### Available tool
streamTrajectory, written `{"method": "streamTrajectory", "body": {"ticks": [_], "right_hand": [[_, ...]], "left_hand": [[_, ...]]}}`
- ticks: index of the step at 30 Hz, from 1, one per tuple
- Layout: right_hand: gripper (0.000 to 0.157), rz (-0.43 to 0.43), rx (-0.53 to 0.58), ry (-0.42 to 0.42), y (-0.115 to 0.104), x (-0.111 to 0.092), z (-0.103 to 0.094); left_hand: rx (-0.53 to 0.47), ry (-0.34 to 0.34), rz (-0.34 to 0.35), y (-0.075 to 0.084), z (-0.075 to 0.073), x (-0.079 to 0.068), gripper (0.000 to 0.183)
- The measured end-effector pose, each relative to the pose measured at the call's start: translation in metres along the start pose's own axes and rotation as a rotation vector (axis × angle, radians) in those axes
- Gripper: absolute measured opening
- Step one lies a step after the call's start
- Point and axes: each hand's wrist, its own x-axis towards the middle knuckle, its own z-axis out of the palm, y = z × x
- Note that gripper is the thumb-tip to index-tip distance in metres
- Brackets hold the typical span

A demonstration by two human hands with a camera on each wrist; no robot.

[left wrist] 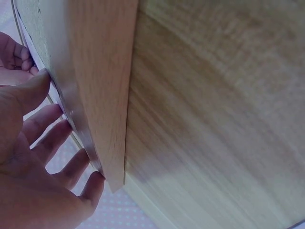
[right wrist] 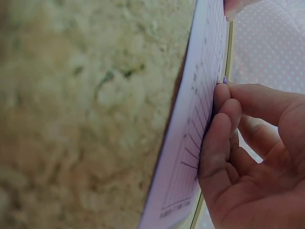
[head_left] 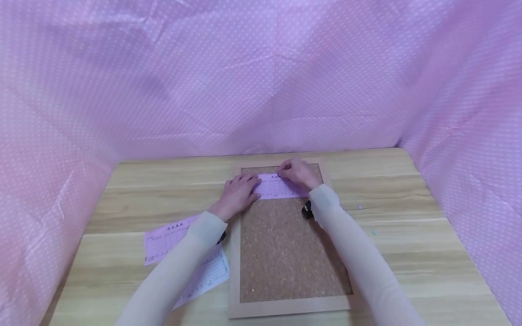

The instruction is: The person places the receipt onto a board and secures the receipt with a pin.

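Lilac slip under both hands, left splayed, right pinched

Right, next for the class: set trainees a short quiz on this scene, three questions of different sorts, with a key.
1. True or false: the sheet on the board lies nearer the board's far end than its near end.

2. Where do the other sheets lie?
A) Right of the board
B) Left of the board
C) Beyond the board's far end

3. Fill the gap: the ____ hand pinches a small purple thing at the far edge of the sheet on the board.

Key: 1. True. 2. B. 3. Right, as in right hand.
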Motion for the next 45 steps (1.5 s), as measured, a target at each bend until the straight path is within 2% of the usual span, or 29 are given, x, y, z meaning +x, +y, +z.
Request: {"method": "streamTrajectory", "body": {"ticks": [14,26,35,45], "right_hand": [[0.02,0.022,-0.005,0.006,-0.0006,0.0013,0.0005],[0.019,0.031,-0.017,0.034,-0.0008,0.0013,0.0021],[0.023,0.068,0.01,0.013,0.0,0.0015,0.0046],[0.02,0.051,-0.024,0.018,-0.0011,-0.0007,0.0033]], "left_hand": [[0.013,-0.01,-0.008,-0.001,-0.0005,0.002,0.053],[0.012,0.013,0.005,0.0004,-0.0015,0.0004,0.051],[0.017,0.011,0.008,-0.0005,0.0002,0.0001,0.051],[0.018,0.008,0.003,-0.0014,0.0009,0.0023,0.052]]}}
